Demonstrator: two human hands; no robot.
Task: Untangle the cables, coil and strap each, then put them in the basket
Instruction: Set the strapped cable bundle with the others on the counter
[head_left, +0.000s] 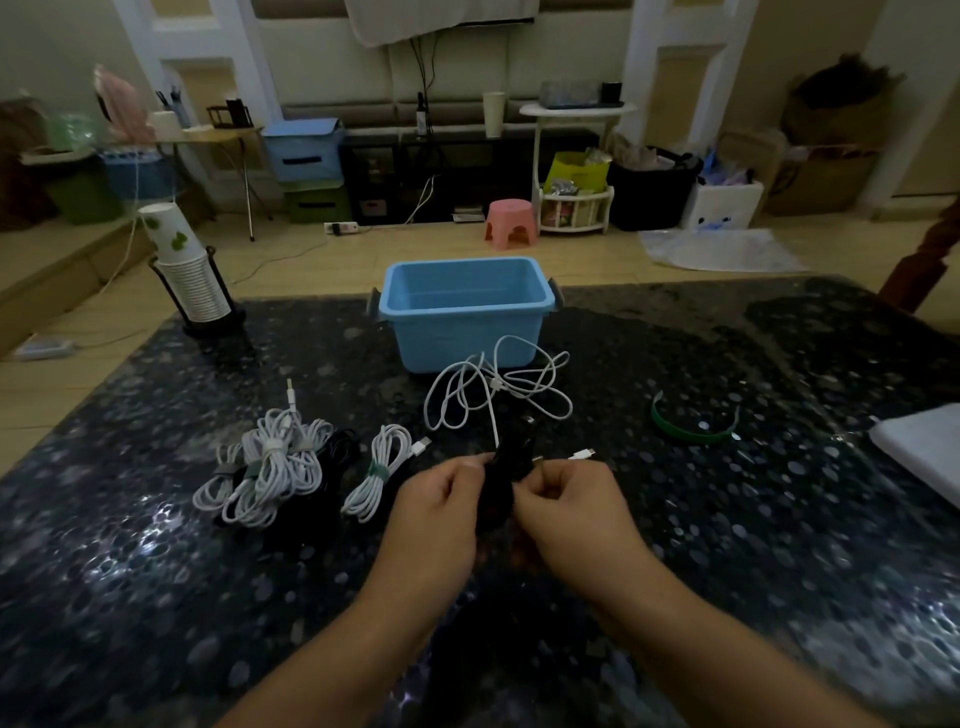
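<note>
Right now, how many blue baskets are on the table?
1. The blue basket stands at the table's far edge, behind the loose white cable. None seems hidden.

No legible text, label, brand, number or sign anywhere in view. Green blotches printed on the top paper cup (165, 228) of the stack: a pattern only, no lettering. Dark marks on the white box (723, 205) at the far wall: a drawn figure, no characters. Too dim and blurred elsewhere to read anything.
</note>
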